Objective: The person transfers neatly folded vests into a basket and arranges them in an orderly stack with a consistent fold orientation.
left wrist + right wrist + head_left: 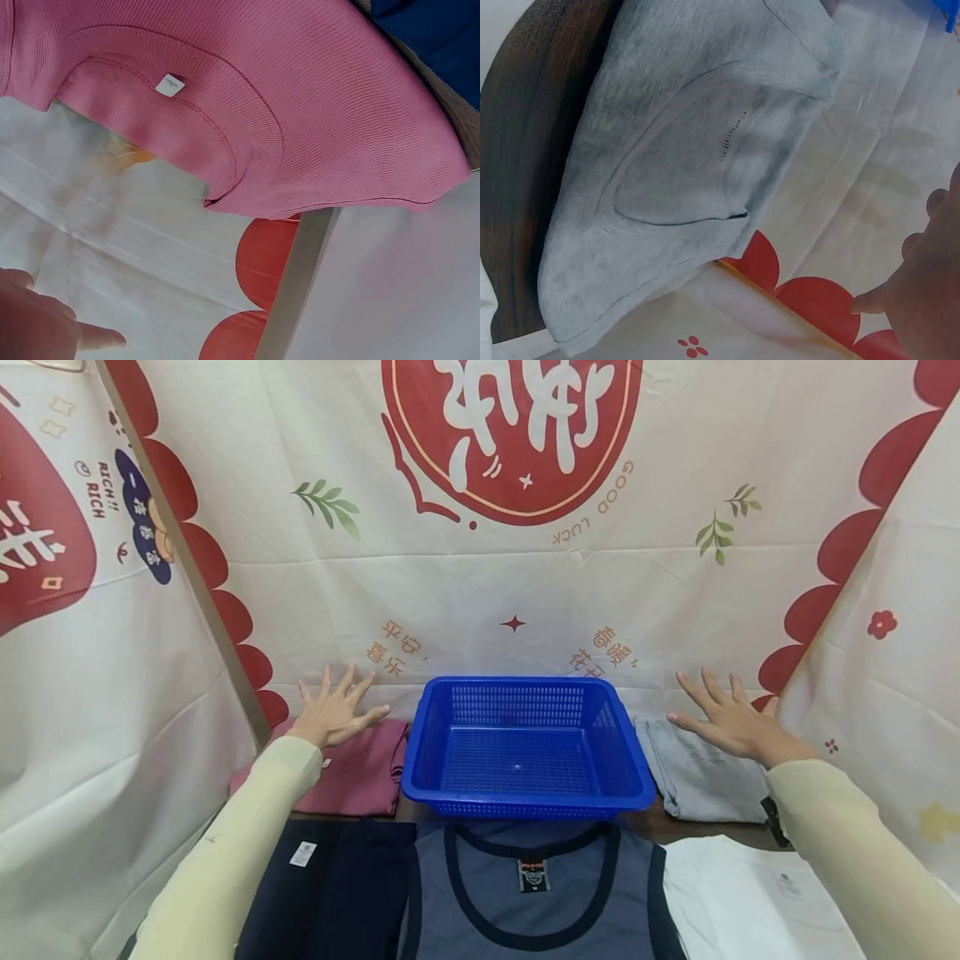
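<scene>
White printed cloth point(465, 589) hangs as one back panel at twelve o'clock and two side panels at nine and three, with one big red emblem point(517, 427) at the top of the back one. On the dark wooden table point(521, 180) sit one basket and five garments. Taking the single blue basket point(528, 806) as the centre of the dial, one folded pink garment point(360, 777) lies at nine o'clock, one navy garment point(345, 902) at eight, one dark-grey sleeveless top point(480, 935) with black trim at six, one white garment point(735, 893) at four, and one folded light-grey garment point(697, 777) at three. Pink, navy and dark grey each show one label; the light grey shows one pocket point(697, 161) bearing a line of small print. Two hands, both with fingers spread wide and holding nothing, flank the basket: the left hand point(337, 710) just above nine o'clock, by the pink garment, the right hand point(727, 718) just above three, by the light-grey one. Two pale yellow sleeves point(247, 818) cover the forearms.
</scene>
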